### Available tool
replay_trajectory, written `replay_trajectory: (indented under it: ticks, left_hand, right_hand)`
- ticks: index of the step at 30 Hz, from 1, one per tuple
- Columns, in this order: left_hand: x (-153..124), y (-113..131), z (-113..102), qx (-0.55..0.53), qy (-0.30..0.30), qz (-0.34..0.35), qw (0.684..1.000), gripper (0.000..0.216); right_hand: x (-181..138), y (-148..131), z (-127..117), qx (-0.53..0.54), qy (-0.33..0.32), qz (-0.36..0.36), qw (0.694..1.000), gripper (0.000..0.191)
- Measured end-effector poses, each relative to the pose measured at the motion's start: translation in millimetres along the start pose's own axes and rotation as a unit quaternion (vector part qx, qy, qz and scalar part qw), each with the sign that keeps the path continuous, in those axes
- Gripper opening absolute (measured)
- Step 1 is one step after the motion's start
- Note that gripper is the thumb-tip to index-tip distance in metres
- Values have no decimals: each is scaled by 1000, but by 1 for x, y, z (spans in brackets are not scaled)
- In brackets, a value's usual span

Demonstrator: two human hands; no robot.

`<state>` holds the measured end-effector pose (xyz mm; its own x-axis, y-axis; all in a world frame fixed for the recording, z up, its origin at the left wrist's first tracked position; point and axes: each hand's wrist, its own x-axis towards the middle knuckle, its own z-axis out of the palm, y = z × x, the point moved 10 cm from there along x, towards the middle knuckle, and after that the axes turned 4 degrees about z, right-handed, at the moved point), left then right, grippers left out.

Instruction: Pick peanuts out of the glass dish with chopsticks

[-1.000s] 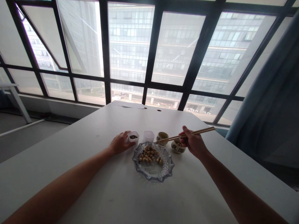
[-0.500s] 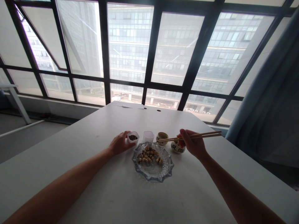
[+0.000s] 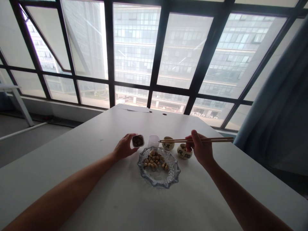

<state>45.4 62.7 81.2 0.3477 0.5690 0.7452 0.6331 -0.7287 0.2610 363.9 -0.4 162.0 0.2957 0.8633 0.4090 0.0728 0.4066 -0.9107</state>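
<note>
My left hand (image 3: 125, 146) is closed around a small clear plastic cup (image 3: 138, 141), its mouth tilted toward me and dark seed-like bits inside. In my right hand (image 3: 200, 146) a pair of wooden chopsticks (image 3: 174, 140) points left, tips near a second clear cup (image 3: 154, 141). Behind the chopsticks stands a cream pot with black characters (image 3: 168, 146). A matching pot (image 3: 184, 152) sits beside my right fingers, partly covered by them. Nearer to me, a scalloped glass bowl (image 3: 158, 183) holds several pistachio-like nuts (image 3: 154, 159).
Everything stands on a white table (image 3: 115, 195). Paper sheets (image 3: 134, 109) lie at its far end, near two dark round holes. A large window wall is beyond the table, and a blue curtain (image 3: 271, 96) hangs at the right.
My left hand has tipped the cup further toward me. The chopsticks have turned nearly level, and their tips have moved slightly up and left.
</note>
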Motion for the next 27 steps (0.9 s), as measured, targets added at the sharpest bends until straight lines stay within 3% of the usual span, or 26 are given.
replay_trajectory:
  ticks: [6, 12, 15, 18, 23, 27]
  left_hand:
    - [-1, 1, 6, 12, -32, -9, 999, 58]
    - [1, 3, 9, -1, -43, -7, 999, 59]
    - [1, 4, 7, -1, -38, -7, 999, 58]
    - [0, 4, 6, -4, -39, -8, 999, 58]
    - [0, -1, 9, 3, -52, -29, 998, 59]
    - [0, -3, 9, 8, -54, -39, 998, 59]
  right_hand:
    - [-28, 5, 25, -2, -9, -54, 999, 50]
    - [-46, 3, 88, -94, -130, -161, 974, 41]
    - [-39, 7, 109, -150, -173, -169, 959, 41]
    - [-29, 13, 105, -136, -168, -136, 967, 44]
    - [-30, 23, 64, -50, -126, -20, 991, 56]
    - [-51, 35, 55, -89, -216, 66, 970, 54]
